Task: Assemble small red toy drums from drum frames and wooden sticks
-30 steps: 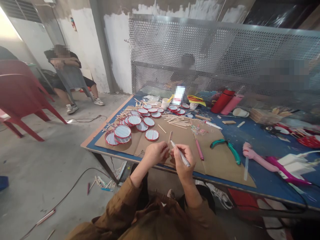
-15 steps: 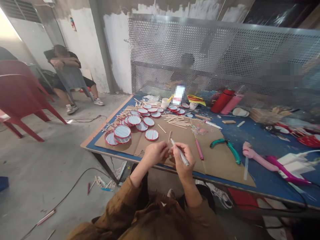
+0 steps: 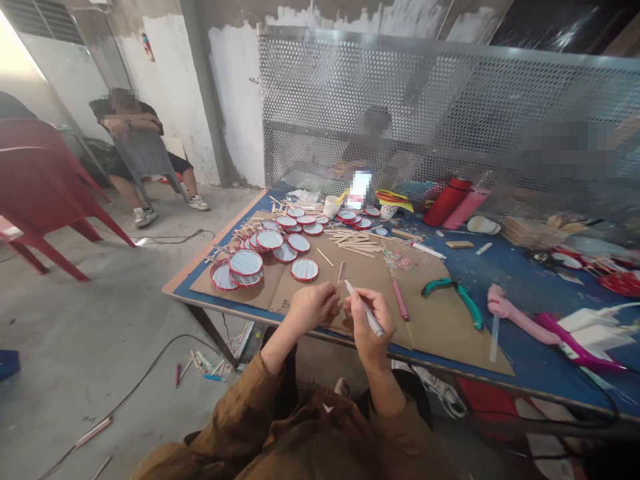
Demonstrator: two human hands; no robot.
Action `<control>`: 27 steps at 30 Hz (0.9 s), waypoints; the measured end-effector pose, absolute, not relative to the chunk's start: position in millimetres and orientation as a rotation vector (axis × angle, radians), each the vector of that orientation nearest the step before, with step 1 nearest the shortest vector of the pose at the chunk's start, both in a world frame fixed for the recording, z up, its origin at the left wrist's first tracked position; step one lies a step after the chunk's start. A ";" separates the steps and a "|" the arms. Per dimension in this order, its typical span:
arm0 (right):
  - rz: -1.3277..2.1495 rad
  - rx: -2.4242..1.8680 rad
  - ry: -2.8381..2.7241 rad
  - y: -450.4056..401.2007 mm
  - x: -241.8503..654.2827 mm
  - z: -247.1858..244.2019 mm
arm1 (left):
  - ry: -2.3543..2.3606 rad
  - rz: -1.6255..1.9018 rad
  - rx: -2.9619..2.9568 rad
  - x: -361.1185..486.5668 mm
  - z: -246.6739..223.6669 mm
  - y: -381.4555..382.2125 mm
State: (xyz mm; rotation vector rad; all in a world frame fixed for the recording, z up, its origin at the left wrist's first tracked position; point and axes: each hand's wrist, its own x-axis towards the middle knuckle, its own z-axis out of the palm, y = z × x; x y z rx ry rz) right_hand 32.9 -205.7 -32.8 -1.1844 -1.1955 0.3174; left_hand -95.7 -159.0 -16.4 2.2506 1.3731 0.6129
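Over the cardboard sheet near the table's front edge, my left hand is closed on a thin wooden stick, which points up and away from me. My right hand grips a white marker pen, its tip beside the stick; I cannot tell if they touch. Beyond my left hand lies a round red-rimmed disc, with several more discs piled to its left. Loose flat wooden sticks lie ahead of my hands. A pink pen rests to the right of my right hand.
Teal pliers, a pink glue gun and white plugs lie on the right. A red bottle and a lit phone are at the back, before a perforated metal screen. A person sits at far left.
My right hand has shifted slightly right, so the marker pen's tip stands a little farther from the stick. My left hand still holds the stick in nearly the same place.
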 end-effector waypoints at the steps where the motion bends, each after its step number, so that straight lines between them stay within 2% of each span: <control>1: 0.321 -1.199 -1.209 -205.7 33.2 -33.2 | 1.373 0.607 2.253 -95.6 -16.3 -159.0; 27: 0.297 -1.251 -1.227 -205.9 31.8 -32.9 | 1.389 0.606 2.205 -95.5 -10.8 -159.4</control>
